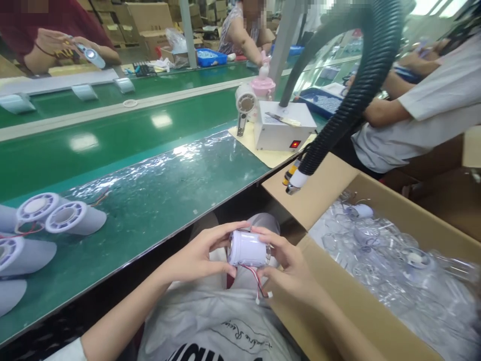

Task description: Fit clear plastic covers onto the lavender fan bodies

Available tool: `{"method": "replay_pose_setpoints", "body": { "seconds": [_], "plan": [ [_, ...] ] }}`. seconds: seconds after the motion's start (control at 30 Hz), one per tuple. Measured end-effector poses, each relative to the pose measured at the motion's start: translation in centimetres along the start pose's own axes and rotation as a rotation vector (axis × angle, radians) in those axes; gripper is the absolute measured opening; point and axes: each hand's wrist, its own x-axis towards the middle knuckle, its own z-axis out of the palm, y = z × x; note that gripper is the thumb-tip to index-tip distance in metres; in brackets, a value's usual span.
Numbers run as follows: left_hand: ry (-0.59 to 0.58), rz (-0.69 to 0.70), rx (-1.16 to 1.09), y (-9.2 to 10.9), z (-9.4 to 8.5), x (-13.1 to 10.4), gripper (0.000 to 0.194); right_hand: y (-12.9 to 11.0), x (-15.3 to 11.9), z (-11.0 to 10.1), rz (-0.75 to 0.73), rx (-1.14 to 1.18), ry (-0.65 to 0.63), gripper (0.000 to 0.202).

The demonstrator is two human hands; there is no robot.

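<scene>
Above my lap, a white cylindrical housing with wires (pixel 251 249) lies sideways between my two hands. My left hand (pixel 210 250) has its fingers and thumb closed around the left end. The right end, which looks clear and see-through, is gripped by my right hand (pixel 283 260). Thin red, white and black wires (pixel 256 282) hang from the underside and end in small white connectors. What is inside the housing cannot be made out.
White tubes with vented ends (pixel 75 218) lie on the green bench at left. A cardboard box (pixel 334 291) of clear plastic parts stands at right. Over it hangs a black flexible hose (pixel 341 115) from a white machine (pixel 284 128). Co-workers sit across and at right.
</scene>
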Motion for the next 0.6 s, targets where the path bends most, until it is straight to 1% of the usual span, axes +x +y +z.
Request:
{"method": "replay_pose_setpoints", "body": {
  "seconds": [0.1, 0.17, 0.27, 0.33, 0.4, 0.47, 0.53, 0.6],
  "plan": [
    [-0.049, 0.026, -0.008, -1.3, -0.4, 4.2, 0.078, 2.2, 0.9, -1.6, 0.056, 0.141, 0.147, 0.049],
    [-0.091, 0.029, -0.049, -2.0, -0.6, 7.5, 0.078, 3.5, 1.8, -3.0, 0.066, 0.174, 0.236, 0.052],
    [-0.167, -0.004, -0.097, -2.5, -0.8, 12.1, 0.079, 4.7, 3.1, -5.2, 0.042, 0.171, 0.321, 0.057],
    [-0.206, -0.034, -0.09, -2.5, -1.0, 14.2, 0.079, 5.0, 3.8, -6.4, 0.038, 0.178, 0.356, 0.061],
    [-0.236, -0.054, -0.064, -2.4, -1.0, 15.4, 0.077, 5.0, 4.0, -7.1, 0.047, 0.192, 0.364, 0.065],
    [-0.259, -0.075, -0.044, -2.3, -1.1, 15.5, 0.076, 4.7, 3.9, -7.4, 0.067, 0.219, 0.343, 0.069],
    [-0.274, -0.107, -0.034, -2.2, -1.0, 14.7, 0.078, 4.3, 3.5, -7.2, 0.093, 0.251, 0.302, 0.069],
    [-0.273, -0.143, -0.054, -2.1, -0.8, 13.4, 0.079, 3.9, 3.0, -6.7, 0.121, 0.28, 0.259, 0.064]
  ]
}}
